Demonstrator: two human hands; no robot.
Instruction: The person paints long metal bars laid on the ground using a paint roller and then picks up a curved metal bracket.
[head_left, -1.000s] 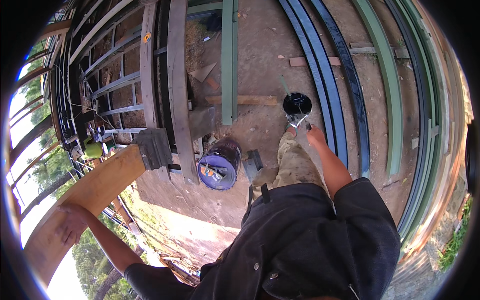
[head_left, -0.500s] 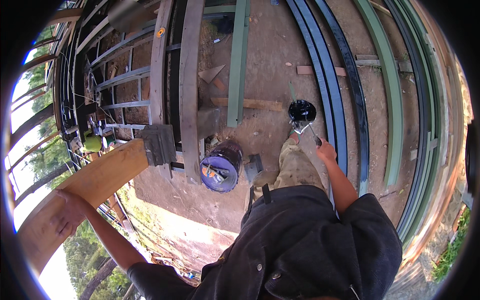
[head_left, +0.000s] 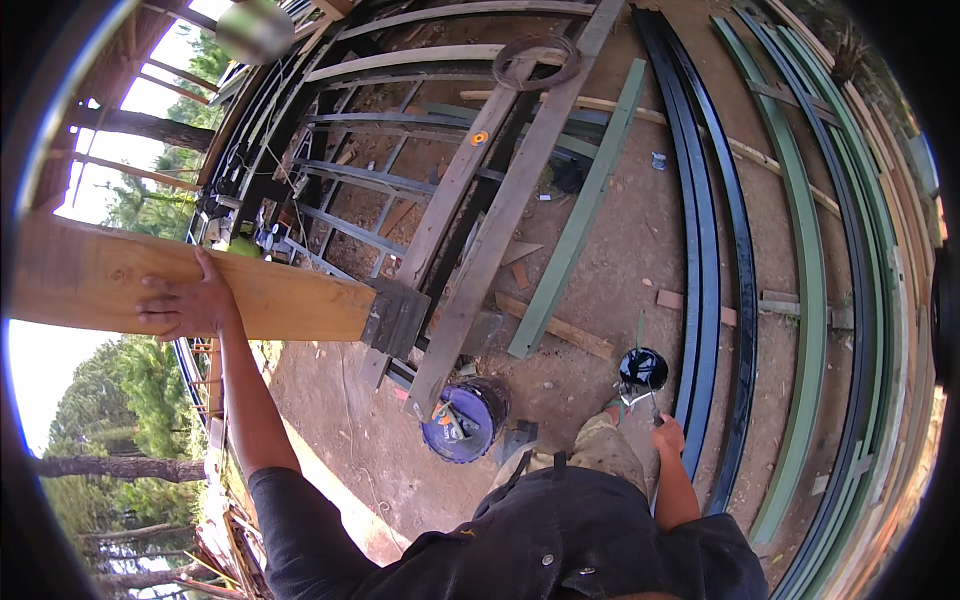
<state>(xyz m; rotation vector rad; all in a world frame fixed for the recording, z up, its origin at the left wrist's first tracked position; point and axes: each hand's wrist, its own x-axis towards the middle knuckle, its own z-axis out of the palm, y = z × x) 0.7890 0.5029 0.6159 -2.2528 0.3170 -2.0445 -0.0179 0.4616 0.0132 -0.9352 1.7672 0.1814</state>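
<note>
My left hand [head_left: 190, 302] lies flat, fingers spread, on the face of a thick yellowish wooden post [head_left: 290, 297]. A dark metal bracket [head_left: 395, 320] caps the post's end beside long grey planks. Down by my foot, my right hand [head_left: 668, 437] is wrapped round the dark handle of a thin-shafted tool [head_left: 656, 408]. The shaft reaches to the near edge of a round pot of glossy black paint [head_left: 643, 367]; the tool's working end cannot be made out. Two long blue-black beams [head_left: 702, 250] run just right of the pot.
A purple-lidded bucket [head_left: 462, 422] with tools on its lid stands left of my legs. Green beams [head_left: 580, 220] [head_left: 785, 240] flank the blue-black ones on the dirt floor. A coil of wire [head_left: 537, 62] hangs over the grey planks [head_left: 500, 235]. A metal frame [head_left: 370, 180] lies beyond.
My view has tilted and turned, so the post lies more level across the picture. My left hand stays on the post; my right hand still holds the tool at the paint pot.
</note>
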